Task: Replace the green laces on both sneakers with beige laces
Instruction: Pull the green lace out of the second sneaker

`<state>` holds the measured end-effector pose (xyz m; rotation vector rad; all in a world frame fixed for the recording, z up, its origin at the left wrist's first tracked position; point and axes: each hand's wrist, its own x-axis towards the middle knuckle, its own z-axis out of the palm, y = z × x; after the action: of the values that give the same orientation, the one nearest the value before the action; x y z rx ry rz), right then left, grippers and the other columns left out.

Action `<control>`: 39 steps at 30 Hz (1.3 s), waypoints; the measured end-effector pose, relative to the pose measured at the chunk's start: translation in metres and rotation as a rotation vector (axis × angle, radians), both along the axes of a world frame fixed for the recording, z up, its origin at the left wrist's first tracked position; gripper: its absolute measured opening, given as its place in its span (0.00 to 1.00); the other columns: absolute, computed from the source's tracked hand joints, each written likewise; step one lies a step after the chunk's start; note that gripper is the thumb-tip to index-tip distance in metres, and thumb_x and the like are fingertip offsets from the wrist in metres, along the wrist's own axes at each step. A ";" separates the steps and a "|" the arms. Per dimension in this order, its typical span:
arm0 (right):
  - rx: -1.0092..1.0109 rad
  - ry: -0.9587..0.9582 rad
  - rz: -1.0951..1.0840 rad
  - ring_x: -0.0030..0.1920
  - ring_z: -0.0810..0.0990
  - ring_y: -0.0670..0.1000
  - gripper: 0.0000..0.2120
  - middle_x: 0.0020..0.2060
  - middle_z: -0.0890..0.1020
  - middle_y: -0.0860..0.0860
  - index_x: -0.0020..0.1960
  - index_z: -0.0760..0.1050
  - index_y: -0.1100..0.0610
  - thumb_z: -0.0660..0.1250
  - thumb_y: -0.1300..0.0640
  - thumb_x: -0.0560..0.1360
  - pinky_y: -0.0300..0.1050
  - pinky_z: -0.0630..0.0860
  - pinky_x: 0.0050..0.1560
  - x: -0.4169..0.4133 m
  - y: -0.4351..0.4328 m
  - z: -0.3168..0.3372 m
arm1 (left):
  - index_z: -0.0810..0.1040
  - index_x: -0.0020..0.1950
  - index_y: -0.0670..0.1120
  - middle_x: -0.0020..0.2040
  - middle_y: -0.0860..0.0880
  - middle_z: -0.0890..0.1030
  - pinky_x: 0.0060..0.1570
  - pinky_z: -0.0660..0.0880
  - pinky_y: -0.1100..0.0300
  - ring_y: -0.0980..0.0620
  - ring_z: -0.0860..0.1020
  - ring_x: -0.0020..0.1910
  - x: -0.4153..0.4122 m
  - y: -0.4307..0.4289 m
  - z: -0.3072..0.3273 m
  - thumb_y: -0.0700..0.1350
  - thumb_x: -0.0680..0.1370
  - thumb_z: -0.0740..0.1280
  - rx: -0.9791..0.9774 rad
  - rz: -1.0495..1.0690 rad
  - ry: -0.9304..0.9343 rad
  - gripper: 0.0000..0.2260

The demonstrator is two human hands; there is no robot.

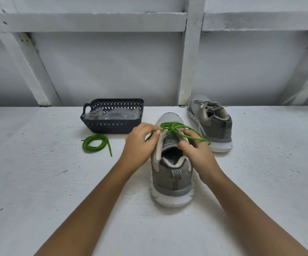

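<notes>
A grey sneaker [171,174] stands in front of me, heel towards me, with a green lace [173,127] loosely threaded near its toe end. My left hand [140,143] pinches the green lace at the left eyelet row. My right hand [197,152] grips the shoe's right eyelet edge, with the lace running over its fingers. A second grey sneaker [212,122] stands at the back right and carries a beige lace [207,106]. A loose green lace [95,143] lies coiled on the table to the left.
A dark blue perforated basket [110,124] sits behind the loose lace, holding clear plastic packets [110,114]. The white table [38,182] meets a white framed wall [112,71] at the back.
</notes>
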<state>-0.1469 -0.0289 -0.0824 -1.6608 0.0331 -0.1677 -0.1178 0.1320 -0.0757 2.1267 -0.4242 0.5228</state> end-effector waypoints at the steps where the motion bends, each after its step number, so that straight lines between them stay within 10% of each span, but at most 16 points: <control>1: 0.003 -0.005 0.009 0.57 0.78 0.45 0.20 0.55 0.80 0.46 0.57 0.77 0.51 0.64 0.56 0.65 0.50 0.73 0.63 0.000 0.000 0.000 | 0.81 0.46 0.48 0.45 0.55 0.78 0.53 0.70 0.61 0.57 0.76 0.48 0.000 -0.001 -0.001 0.46 0.77 0.66 -0.057 -0.026 0.054 0.05; 11: 0.003 0.004 0.014 0.59 0.76 0.44 0.17 0.54 0.78 0.39 0.58 0.76 0.49 0.63 0.65 0.73 0.48 0.71 0.66 0.000 -0.002 0.001 | 0.72 0.49 0.45 0.50 0.46 0.72 0.48 0.70 0.54 0.50 0.71 0.47 0.008 0.019 0.015 0.42 0.81 0.59 -0.386 0.478 0.057 0.04; 17: 0.010 -0.012 0.016 0.61 0.76 0.45 0.18 0.58 0.78 0.45 0.59 0.76 0.50 0.63 0.65 0.74 0.49 0.71 0.66 0.000 -0.001 0.000 | 0.80 0.57 0.44 0.53 0.48 0.77 0.57 0.67 0.64 0.55 0.74 0.54 0.002 0.003 0.002 0.43 0.77 0.65 0.028 0.052 -0.083 0.10; 22: -0.024 0.005 0.026 0.61 0.76 0.44 0.21 0.60 0.78 0.45 0.61 0.76 0.49 0.65 0.57 0.68 0.48 0.72 0.65 -0.001 -0.002 0.000 | 0.77 0.44 0.48 0.41 0.56 0.78 0.41 0.66 0.78 0.66 0.74 0.41 0.000 0.002 0.007 0.41 0.78 0.65 -0.081 0.024 0.104 0.05; 27: -0.015 0.006 0.039 0.61 0.76 0.46 0.18 0.60 0.77 0.46 0.60 0.76 0.47 0.65 0.61 0.72 0.51 0.71 0.66 0.000 -0.004 -0.002 | 0.72 0.42 0.47 0.36 0.53 0.73 0.34 0.66 0.64 0.58 0.69 0.33 0.007 0.016 0.014 0.40 0.79 0.61 -0.284 0.281 0.129 0.06; 33: -0.014 -0.004 0.036 0.59 0.77 0.46 0.16 0.57 0.79 0.45 0.53 0.76 0.43 0.65 0.58 0.69 0.51 0.72 0.64 0.000 -0.001 0.001 | 0.77 0.60 0.47 0.52 0.55 0.77 0.51 0.66 0.77 0.63 0.73 0.50 -0.002 0.005 0.009 0.33 0.75 0.63 -0.091 0.013 0.091 0.16; 39: -0.012 -0.003 0.026 0.59 0.77 0.46 0.17 0.58 0.79 0.47 0.51 0.76 0.42 0.64 0.55 0.65 0.51 0.73 0.64 -0.001 0.000 0.002 | 0.79 0.44 0.49 0.42 0.56 0.79 0.42 0.68 0.75 0.66 0.76 0.43 0.003 -0.002 0.002 0.40 0.76 0.68 -0.159 -0.023 0.182 0.04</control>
<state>-0.1479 -0.0285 -0.0803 -1.6722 0.0084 -0.1502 -0.1152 0.1305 -0.0737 1.9925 -0.2943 0.3351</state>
